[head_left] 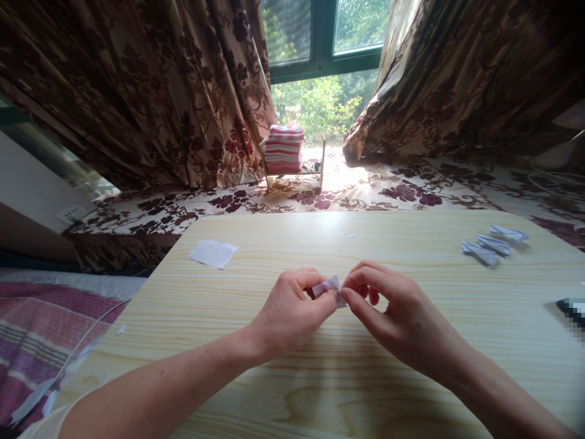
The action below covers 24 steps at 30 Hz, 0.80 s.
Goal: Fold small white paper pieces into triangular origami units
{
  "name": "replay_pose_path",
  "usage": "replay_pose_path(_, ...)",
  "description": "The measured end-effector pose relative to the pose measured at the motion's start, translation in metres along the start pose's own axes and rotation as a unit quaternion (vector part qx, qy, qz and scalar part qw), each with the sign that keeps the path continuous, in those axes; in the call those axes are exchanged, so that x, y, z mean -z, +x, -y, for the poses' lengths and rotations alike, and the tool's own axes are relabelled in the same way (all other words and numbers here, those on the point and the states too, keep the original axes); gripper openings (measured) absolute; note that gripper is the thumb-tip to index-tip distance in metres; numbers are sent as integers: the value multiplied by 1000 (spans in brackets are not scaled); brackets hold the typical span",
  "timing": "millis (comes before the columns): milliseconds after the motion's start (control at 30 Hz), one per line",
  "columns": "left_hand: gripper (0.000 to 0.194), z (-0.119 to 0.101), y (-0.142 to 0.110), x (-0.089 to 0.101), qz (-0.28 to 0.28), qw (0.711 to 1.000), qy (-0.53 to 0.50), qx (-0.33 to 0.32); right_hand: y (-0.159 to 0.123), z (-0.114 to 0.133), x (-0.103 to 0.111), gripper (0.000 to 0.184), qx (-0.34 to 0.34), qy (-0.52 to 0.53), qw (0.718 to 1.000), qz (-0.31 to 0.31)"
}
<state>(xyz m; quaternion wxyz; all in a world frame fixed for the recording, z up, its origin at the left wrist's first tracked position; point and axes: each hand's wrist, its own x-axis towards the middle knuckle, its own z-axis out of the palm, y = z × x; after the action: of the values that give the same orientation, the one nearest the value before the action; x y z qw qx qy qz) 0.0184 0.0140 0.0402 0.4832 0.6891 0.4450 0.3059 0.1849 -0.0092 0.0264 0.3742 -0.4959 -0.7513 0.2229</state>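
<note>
A small piece of folded white paper [328,285] is held above the middle of the wooden table. My left hand [301,305] pinches it between thumb and fingers. The thumb and fingertips of my right hand [388,299] are closed on the paper's right edge, and they hide part of it. Several folded paper pieces [493,245] lie grouped at the table's far right. A flat rectangular sheet of paper [212,253] rests at the far left.
The pale wood-grain table [256,378] fills the foreground. A tiny paper scrap [350,236] lies near its back edge. At the right edge is a dark object [569,308], partly blurred. Behind, a small rack holds folded striped cloths [284,149] before the window, between patterned curtains [214,91].
</note>
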Motion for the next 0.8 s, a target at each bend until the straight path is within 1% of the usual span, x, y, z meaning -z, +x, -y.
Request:
replay_pose_path(133, 30, 0, 0, 0, 3, 999, -38, 29, 1, -1, 5, 15, -43, 14, 999, 4)
replay_pose_path(200, 30, 0, -1, -1, 0, 998, -52, 39, 2, -1, 9, 17, -61, 25, 998, 8)
replay_pose_path(300, 32, -1, -1, -1, -5, 997, -57, 43, 3, 1, 12, 21, -75, 50, 995, 32)
replay_pose_path(400, 32, -1, -1, -1, -10, 997, -54, 45, 2, 4, 11, 17, -74, 67, 994, 48)
replay_pose_path(633, 30, 0, 1, 0, -1, 996, -76, 53, 1, 3, 8, 7, -45, 80, 995, 44)
replay_pose_path(800, 29, -1, -1, -2, 7, 995, -81, 56, 2, 0, 6, 12, -51, 102, 993, 37)
